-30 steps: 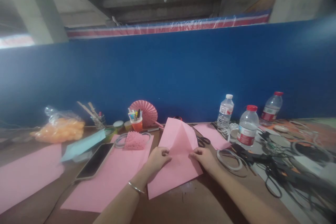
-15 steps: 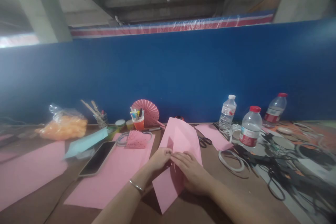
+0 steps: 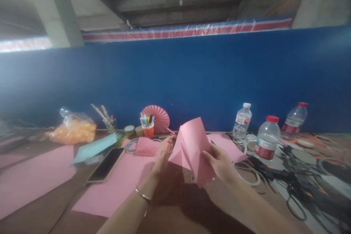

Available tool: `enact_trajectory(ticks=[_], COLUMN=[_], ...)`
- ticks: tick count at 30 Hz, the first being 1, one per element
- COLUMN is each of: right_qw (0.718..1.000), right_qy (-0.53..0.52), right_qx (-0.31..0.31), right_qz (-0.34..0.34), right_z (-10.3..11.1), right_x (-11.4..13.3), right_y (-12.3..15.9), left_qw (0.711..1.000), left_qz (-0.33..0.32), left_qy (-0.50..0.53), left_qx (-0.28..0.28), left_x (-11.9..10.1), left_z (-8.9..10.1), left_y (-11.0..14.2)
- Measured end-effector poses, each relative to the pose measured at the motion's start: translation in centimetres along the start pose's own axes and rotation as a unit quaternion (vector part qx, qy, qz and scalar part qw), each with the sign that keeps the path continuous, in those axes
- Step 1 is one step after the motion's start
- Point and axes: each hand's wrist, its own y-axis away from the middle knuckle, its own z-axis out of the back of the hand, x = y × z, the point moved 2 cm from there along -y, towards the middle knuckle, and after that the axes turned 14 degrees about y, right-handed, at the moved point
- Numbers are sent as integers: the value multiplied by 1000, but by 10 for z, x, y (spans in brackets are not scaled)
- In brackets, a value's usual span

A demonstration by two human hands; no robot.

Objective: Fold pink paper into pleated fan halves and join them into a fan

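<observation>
A folded pink paper sheet [image 3: 193, 145] is lifted off the brown table [image 3: 175, 204] in front of me. My right hand [image 3: 221, 163] grips its right edge with thumb and fingers closed on it. My left hand [image 3: 163, 155], with a bracelet at the wrist, has its fingers stretched out, their tips at the paper's left edge. Another flat pink sheet [image 3: 115, 186] lies under my left forearm.
A phone [image 3: 105, 164], a pale blue sheet [image 3: 94, 147], a bag of orange things [image 3: 72, 130], a cup of pens [image 3: 148, 126], pink paper fans [image 3: 159, 117], three water bottles [image 3: 265, 137], scissors and tape rings [image 3: 248, 175] crowd the table. A blue wall stands behind.
The pink sheet lay on the table with both hands pressing a fold. Now it is lifted and turned upright in my right hand, and my left hand has opened beside it.
</observation>
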Motion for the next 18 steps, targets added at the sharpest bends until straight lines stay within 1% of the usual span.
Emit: enact_trajectory(ticks=[1,2,3,4,5,6,7,10,12,14,16,18], right_qw=[998,993,988,983,976,968,958,924,907,897,893,895], right_qy=[-56,-106,-144,-175,-206,-237,-269,-353,-388,-407,-415,-408], right_qx=[3,8,15,25,38,55,73,127,147,152,152,148], right_qz=[-28,-43,-51,-58,-62,-63,-63,-69,-76,-81,-89,-104], right_z=[4,7,10,12,13,13,13,7,2,-1,0,4], right_x=[7,15,24,34,44,52,60,74,75,73,70,68], right_y=[-6,-13,-19,-25,-30,-34,-38,-46,-48,-47,-45,-43], left_qw=[997,987,976,965,953,943,935,918,911,912,916,923], left_qz=[-29,-57,-80,-94,-97,-91,-87,-110,-120,-113,-86,-49], left_qy=[66,149,198,224,245,266,286,333,348,346,336,321], left_qx=[-5,2,36,93,147,178,192,185,183,190,200,207], left_x=[-8,-17,-28,-40,-53,-65,-77,-103,-111,-112,-109,-104], left_z=[-3,-8,-15,-23,-31,-38,-43,-48,-44,-39,-32,-23], left_y=[1,3,4,6,8,10,10,9,6,3,0,-3])
